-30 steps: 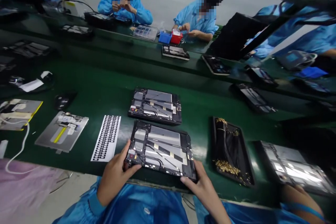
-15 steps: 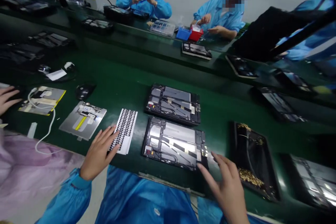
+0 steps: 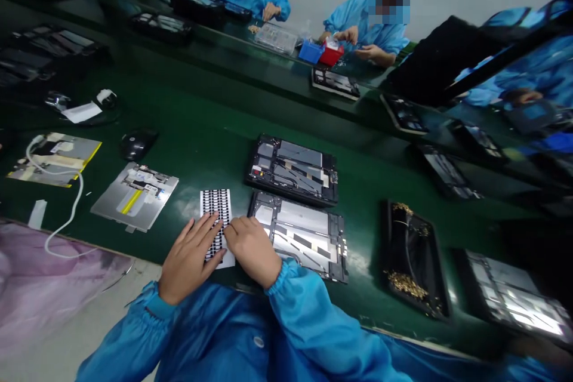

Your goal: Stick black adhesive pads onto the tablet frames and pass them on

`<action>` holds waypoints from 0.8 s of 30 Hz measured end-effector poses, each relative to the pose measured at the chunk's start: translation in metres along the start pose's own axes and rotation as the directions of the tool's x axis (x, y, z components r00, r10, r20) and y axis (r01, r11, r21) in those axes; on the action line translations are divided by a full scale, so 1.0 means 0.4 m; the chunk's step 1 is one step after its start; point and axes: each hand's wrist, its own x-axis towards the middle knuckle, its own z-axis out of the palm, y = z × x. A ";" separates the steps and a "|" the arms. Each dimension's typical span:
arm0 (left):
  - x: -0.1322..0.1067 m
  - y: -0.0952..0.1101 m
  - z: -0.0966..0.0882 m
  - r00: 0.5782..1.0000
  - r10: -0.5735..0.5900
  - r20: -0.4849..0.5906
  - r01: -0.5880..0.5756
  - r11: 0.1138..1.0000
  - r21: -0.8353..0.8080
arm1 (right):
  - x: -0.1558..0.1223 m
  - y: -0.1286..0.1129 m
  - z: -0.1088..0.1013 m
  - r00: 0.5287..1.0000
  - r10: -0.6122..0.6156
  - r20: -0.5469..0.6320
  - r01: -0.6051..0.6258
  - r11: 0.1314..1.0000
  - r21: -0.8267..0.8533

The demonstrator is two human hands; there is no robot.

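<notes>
A white sheet of small black stickers (image 3: 215, 206) lies on the green belt just in front of me. My left hand (image 3: 190, 256) rests flat on its lower half, fingers spread. My right hand (image 3: 252, 249) has come across to the sheet's right edge, fingers curled down onto it; whether they pinch a sticker is hidden. An opened tablet chassis (image 3: 302, 234) lies right of the hands, partly under my right wrist. A second opened chassis (image 3: 292, 169) lies just behind it.
A black tray of gold parts (image 3: 412, 259) and another chassis (image 3: 510, 298) lie to the right. A metal plate with yellow tape (image 3: 135, 196), a black mouse (image 3: 136, 144) and a white cable (image 3: 67, 215) lie left. Co-workers in blue sit across the far belt.
Both hands have let go of the near chassis, which now lies flat on the belt. My left hand went onto the sticker sheet, then my right hand crossed over to it.
</notes>
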 end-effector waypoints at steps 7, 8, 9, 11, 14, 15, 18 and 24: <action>0.004 -0.002 0.002 1.000 -0.001 0.015 0.001 1.000 -0.029 | 0.042 0.032 -0.003 0.992 0.029 0.122 -0.047 0.988 0.145; 0.005 -0.003 0.002 1.000 -0.003 0.022 0.004 0.999 -0.038 | 0.034 0.049 -0.018 0.993 0.043 0.113 -0.072 0.962 0.262; 0.006 -0.005 0.003 0.999 -0.003 0.032 0.004 0.999 -0.048 | 0.020 0.070 -0.037 0.994 0.069 0.083 -0.097 0.911 0.400; 0.007 -0.007 0.005 0.999 -0.004 0.046 0.007 0.998 -0.061 | -0.028 0.115 -0.084 0.982 0.191 -0.010 -0.138 0.746 0.652; 0.008 -0.009 0.006 0.999 -0.009 0.046 0.012 0.998 -0.063 | -0.124 0.166 -0.143 0.900 0.426 -0.091 -0.189 0.570 0.799; 0.009 -0.009 0.006 0.999 -0.007 0.045 0.010 0.998 -0.063 | -0.152 0.172 -0.151 0.881 0.461 -0.102 -0.207 0.571 0.795; 0.013 -0.004 0.001 0.998 0.008 0.058 -0.005 0.998 -0.055 | -0.189 0.157 -0.135 0.909 0.400 -0.120 -0.218 0.699 0.681; 0.016 0.004 -0.008 0.997 0.013 0.082 -0.008 0.999 -0.052 | -0.068 0.058 -0.043 0.997 0.067 -0.039 -0.058 0.978 0.199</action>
